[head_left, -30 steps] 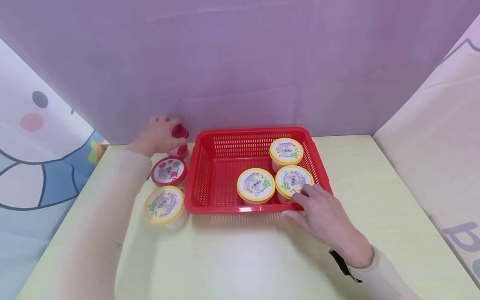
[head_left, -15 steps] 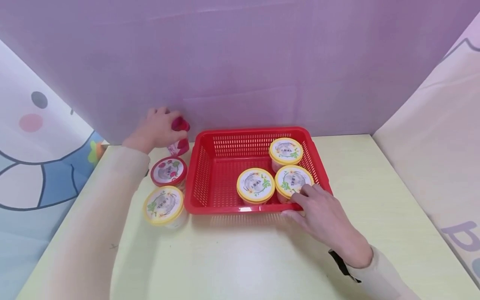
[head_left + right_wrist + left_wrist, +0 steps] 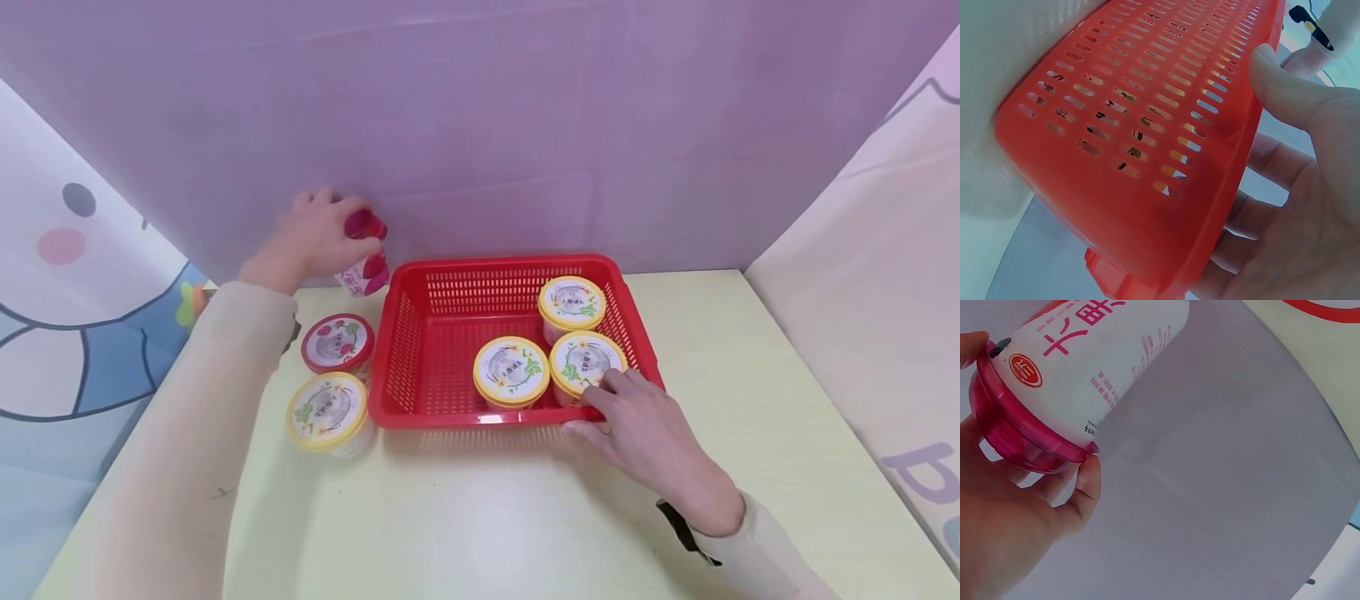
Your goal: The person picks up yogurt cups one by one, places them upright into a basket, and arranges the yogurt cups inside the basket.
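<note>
Left hand (image 3: 309, 239) on a pink cup (image 3: 358, 279), right hand (image 3: 651, 429) on a red basket (image 3: 450, 358)

From here, the cup tilts near the basket's far left corner; the right hand grips its near side; three yellow-lidded tubs (image 3: 512, 372) sit inside, toward the right; left of the basket, a red-lidded tub (image 3: 337, 342) stands on the pale table (image 3: 487, 517), just beyond a fourth yellow-lidded tub (image 3: 327, 410); purple cloth (image 3: 480, 125) behind.

Head cam: above, facing fwd/dn, whole rectangular red slotted plastic basket (image 3: 450, 342) mid-frame. L wrist cam: v. close on pink-lidded round white cup (image 3: 1079, 378), facing plain purple cloth (image 3: 1204, 475). R wrist cam: v. close on basket wall. Head shares cup w/ L, basket w/ R.
</note>
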{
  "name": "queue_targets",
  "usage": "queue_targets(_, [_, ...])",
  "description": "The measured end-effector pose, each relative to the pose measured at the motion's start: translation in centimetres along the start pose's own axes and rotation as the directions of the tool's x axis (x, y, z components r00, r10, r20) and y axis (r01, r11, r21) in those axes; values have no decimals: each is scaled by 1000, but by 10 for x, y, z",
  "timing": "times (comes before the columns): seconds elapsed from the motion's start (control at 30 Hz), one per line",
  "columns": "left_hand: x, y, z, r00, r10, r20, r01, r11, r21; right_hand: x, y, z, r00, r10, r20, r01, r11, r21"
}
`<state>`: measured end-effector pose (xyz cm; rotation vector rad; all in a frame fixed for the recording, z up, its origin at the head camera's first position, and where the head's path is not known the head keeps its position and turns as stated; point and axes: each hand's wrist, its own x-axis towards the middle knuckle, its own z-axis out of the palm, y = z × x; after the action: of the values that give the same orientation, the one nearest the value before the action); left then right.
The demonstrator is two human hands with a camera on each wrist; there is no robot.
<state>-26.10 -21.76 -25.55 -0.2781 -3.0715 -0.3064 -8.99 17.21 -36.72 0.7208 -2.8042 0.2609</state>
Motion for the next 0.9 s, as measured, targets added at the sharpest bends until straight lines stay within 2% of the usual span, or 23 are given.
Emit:
queue_targets(0.37, [1, 21, -6, 999, 38, -11, -37, 999, 30, 0, 0, 0, 1000, 10, 3, -10, 1000, -6])
queue_targets(0.7, [6, 47, 0, 994, 110, 16, -111, 992, 67, -1, 0, 0, 1000, 8, 1, -8, 1000, -8])
queue_targets(0.9, [11, 63, 6, 991, 136, 18, -137, 989, 55, -1, -1, 0, 1000, 1, -7, -1, 1000, -8])
